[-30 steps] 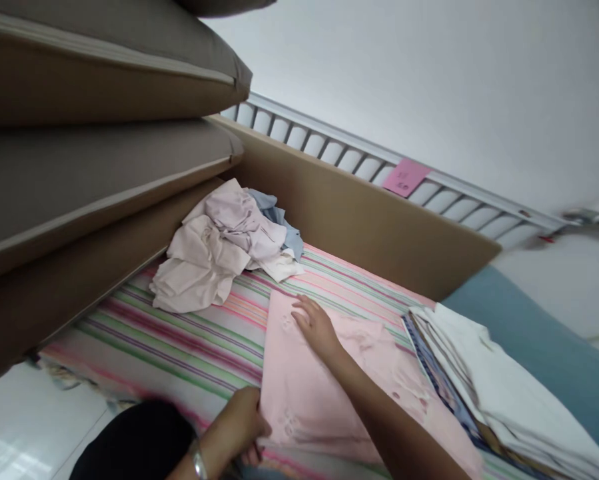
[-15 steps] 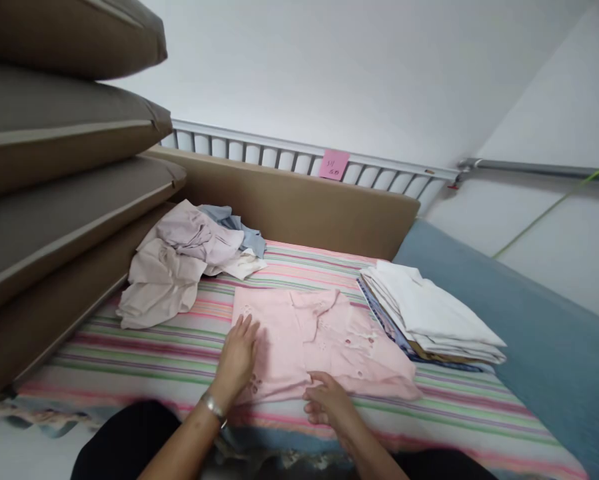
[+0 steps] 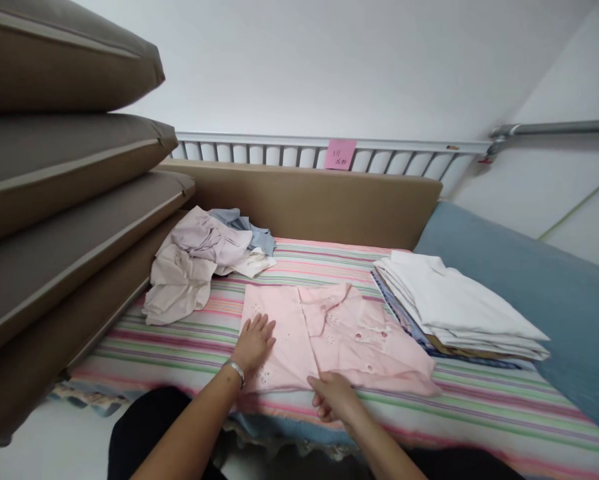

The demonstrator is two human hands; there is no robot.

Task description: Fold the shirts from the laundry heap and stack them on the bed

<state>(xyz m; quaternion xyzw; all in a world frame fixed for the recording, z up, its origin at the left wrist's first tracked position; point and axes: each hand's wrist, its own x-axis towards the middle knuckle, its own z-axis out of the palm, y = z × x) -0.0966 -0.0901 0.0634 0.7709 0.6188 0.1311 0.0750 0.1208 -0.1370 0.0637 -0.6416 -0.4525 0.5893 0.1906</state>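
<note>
1. Evidently pressed down lightly, the left hand (image 3: 253, 343) rests palm-down on the pink shirt (image 3: 346, 353), fingers slightly spread. From my remote seat, I judge that it is there to keep the cloth flat and stop it sliding.

2. At the shirt's near edge, the right hand (image 3: 333, 398) has its fingers curled and its thumb at the near end of a flap. I cannot tell whether cloth is pinched between them; the pose looks to me suited to steering that edge.

3. I see the pink shirt lying in the middle of the striped sheet (image 3: 179, 347), toward the near side. The crumpled clothes (image 3: 179, 280) sit far left and the folded stack (image 3: 464, 303) sits to the right, white on top. That split, I judge, keeps loose pieces from mixing with neat ones.

4. Pale pink, the shirt has small cutwork holes and a few reddish buttons. Its left part lies fairly smooth, ending in a straight flap edge across the front; its right part is rumpled, narrowing beside the stack. What I take for a collar shows near the far edge.
</note>
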